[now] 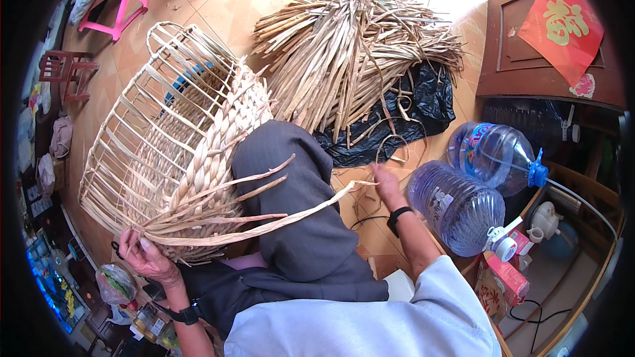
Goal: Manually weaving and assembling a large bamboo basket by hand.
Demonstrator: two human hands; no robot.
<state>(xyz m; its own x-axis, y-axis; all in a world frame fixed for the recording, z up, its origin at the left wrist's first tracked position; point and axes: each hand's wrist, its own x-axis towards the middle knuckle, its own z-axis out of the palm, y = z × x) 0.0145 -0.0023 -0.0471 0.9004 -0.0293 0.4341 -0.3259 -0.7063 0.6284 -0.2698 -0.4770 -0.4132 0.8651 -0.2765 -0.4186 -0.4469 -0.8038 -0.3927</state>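
So the half-woven plant-fibre basket [225, 133] is tipped against the person's dark-trousered knee [288, 158], with the left hand [151, 264] pinching strands at its lower-left edge and the right hand [388, 188] pinching the tip of one long strand [301, 219] stretched over the lap. Past the knee there's a messy heap of dried stalks [344, 59], partly on a black plastic bag [430, 102], plus two clear water jugs [456, 208] off to the right.
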